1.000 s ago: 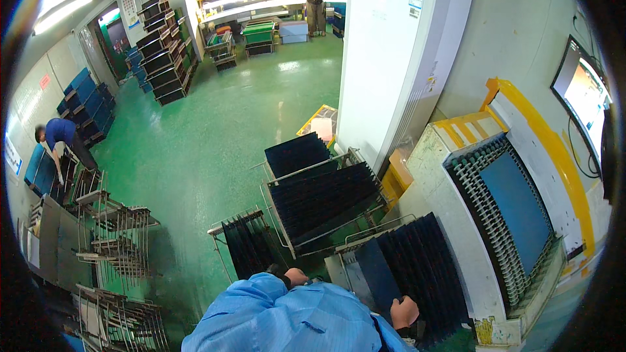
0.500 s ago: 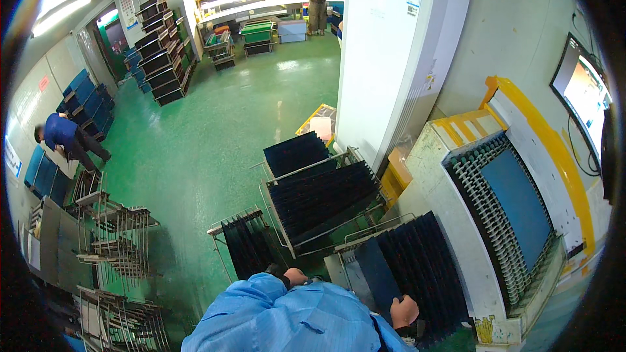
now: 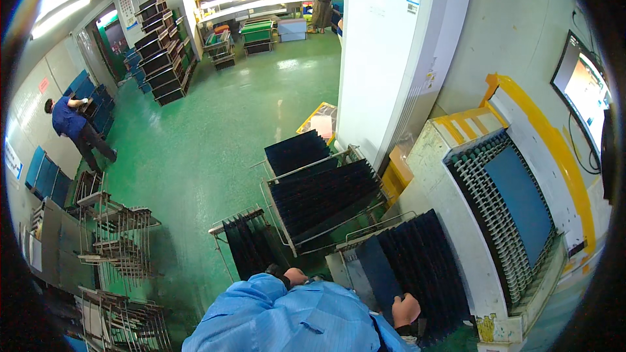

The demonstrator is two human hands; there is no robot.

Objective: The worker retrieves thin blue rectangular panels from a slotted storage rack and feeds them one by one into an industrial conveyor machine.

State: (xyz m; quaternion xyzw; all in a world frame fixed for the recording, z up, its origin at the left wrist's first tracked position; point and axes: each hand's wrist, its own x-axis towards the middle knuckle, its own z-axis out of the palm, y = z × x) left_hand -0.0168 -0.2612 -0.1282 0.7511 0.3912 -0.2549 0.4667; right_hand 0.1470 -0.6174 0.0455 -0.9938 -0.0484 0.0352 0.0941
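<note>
My right hand (image 3: 405, 311) is closed at the near edge of a flat dark blue panel (image 3: 380, 267). That panel stands in a wire rack (image 3: 355, 242), beside a row of several dark, thin panels (image 3: 424, 267). My left hand (image 3: 296, 277) shows just past the blue sleeve, close to my body and left of the rack. Its fingers are mostly hidden, so what it holds, if anything, cannot be seen.
Racks of dark panels (image 3: 326, 195) stand ahead. At right, a roller conveyor (image 3: 482, 202) carries a blue panel (image 3: 520, 202). A white cabinet (image 3: 381, 58) rises beyond. Metal racks (image 3: 117, 241) stand at left; one person (image 3: 73, 124) works by the left wall, another (image 3: 319, 3) far back.
The blue panel on the conveyor has shifted slightly to the right. The person at the left wall has straightened somewhat and reaches toward the blue stack. My hands stay nearly in place.
</note>
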